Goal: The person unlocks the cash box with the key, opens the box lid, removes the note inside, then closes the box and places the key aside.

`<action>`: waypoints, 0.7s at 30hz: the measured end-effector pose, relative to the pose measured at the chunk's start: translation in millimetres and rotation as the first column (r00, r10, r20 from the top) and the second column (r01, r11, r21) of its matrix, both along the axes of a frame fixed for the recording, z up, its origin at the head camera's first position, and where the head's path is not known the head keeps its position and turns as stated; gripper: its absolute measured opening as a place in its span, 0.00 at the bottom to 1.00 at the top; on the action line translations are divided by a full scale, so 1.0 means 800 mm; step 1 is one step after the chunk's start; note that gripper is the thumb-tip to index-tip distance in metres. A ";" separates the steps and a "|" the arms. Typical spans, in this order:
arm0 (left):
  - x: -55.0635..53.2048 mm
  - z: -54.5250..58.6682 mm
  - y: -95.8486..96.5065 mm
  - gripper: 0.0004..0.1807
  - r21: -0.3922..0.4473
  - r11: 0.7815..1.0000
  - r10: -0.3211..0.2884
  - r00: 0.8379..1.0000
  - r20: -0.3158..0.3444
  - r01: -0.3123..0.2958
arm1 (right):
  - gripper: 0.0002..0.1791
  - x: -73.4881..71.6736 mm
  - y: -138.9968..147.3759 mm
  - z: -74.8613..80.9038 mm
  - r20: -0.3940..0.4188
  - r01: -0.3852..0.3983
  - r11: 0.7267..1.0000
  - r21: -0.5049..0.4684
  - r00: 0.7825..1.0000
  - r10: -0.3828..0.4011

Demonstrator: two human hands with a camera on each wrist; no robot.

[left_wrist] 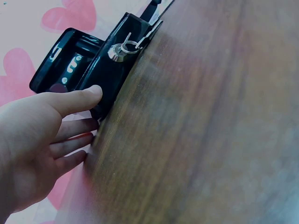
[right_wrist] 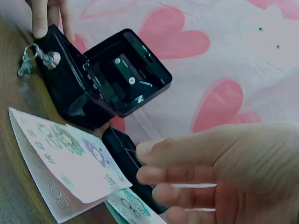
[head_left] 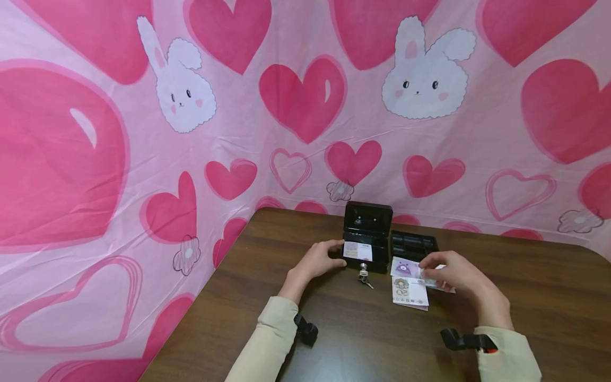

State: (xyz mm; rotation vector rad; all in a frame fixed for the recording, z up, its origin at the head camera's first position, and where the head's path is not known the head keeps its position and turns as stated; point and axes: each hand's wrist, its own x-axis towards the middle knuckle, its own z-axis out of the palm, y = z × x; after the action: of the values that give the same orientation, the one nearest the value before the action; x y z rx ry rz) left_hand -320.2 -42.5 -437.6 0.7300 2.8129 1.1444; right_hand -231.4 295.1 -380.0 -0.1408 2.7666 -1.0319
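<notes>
A small black cash box (head_left: 366,260) stands on the table with its lid (head_left: 368,218) raised. My left hand (head_left: 319,260) holds its front left corner, thumb on the front face, fingers along the left side. Keys (head_left: 365,280) on a ring hang from the front lock (left_wrist: 117,52). Inside the box lies a paper banknote (head_left: 358,251). My right hand (head_left: 451,273) hovers at several folded banknotes (head_left: 409,291) right of the box, fingers relaxed and slightly bent. In the right wrist view nothing shows between thumb and forefinger. Printed faces and a 20 (right_wrist: 60,198) show on the notes.
A black compartment tray (head_left: 414,244) lies right of the box, behind the notes. The brown wooden table (head_left: 334,329) reaches back to a pink cloth (head_left: 296,32) with hearts and rabbits. Black straps (head_left: 307,330) with cameras sit on both wrists.
</notes>
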 end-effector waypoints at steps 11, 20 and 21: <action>-0.002 -0.004 -0.001 0.33 -0.016 1.000 0.007 1.000 -0.013 -0.007 | 0.18 -0.008 -0.022 0.002 -0.173 -0.007 1.000 0.014 0.985 0.010; 0.000 -0.002 0.000 0.32 -0.007 1.000 0.006 1.000 -0.005 -0.006 | 0.17 -0.019 -0.048 0.000 -0.321 0.026 1.000 -0.007 0.947 -0.027; 0.000 -0.002 0.000 0.32 -0.006 1.000 0.005 1.000 -0.004 -0.005 | 0.17 -0.019 -0.051 0.000 -0.328 0.035 0.999 -0.005 0.944 -0.035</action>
State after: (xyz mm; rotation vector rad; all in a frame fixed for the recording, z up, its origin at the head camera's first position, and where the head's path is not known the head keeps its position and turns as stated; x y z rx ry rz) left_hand -320.3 -42.4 -439.3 0.7264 2.8215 1.1355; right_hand -246.8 254.5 -380.0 -0.2891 3.0757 -1.1060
